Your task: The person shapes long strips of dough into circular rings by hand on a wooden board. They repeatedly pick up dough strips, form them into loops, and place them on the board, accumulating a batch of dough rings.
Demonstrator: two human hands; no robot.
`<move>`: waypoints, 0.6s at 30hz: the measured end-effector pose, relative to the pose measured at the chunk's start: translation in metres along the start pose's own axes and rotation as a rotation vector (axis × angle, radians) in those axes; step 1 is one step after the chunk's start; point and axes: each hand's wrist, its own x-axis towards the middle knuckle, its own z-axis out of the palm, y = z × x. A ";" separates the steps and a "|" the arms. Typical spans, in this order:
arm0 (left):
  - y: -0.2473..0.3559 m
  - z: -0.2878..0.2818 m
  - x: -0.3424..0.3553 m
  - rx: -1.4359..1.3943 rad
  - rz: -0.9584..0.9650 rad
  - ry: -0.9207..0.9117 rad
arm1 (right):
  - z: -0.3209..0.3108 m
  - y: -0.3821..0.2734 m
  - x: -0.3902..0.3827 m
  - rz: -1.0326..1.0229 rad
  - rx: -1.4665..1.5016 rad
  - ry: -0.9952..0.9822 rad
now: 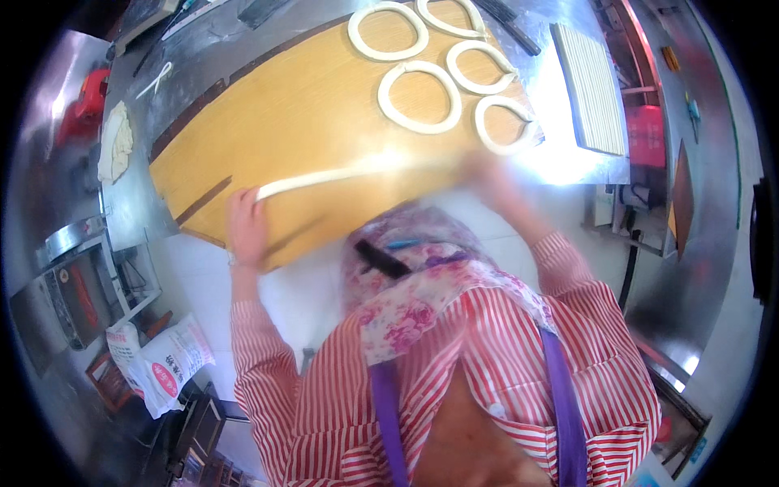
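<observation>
A long white dough rope [324,175] lies across the yellow wooden board [284,114], partly washed out by glare. My left hand [247,223] is at its left end, fingers close together and bent onto the dough. Toward the board's right edge, my right hand [493,180] is smeared by motion, so its fingers and the rope's right end cannot be made out. Several dough rings lie beyond it, among them a large ring [388,120] and a smaller ring [485,134] with a visible joint.
The board rests on a shiny metal table [134,211]. A pale ridged slab [588,89] lies at the right, and a dark bar [510,28] at the back. Left of the board are a crumpled off-white cloth [116,144] and a printed white sack [166,365] lower down.
</observation>
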 end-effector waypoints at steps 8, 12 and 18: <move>0.059 0.027 0.057 -0.144 0.175 0.064 | 0.069 0.031 0.066 -0.255 -0.002 0.291; 0.127 0.095 0.121 -0.300 0.435 0.025 | 0.045 -0.057 0.120 -0.186 0.011 0.324; 0.139 0.116 0.144 -0.164 0.433 -0.073 | 0.080 -0.095 0.145 -0.189 0.091 0.366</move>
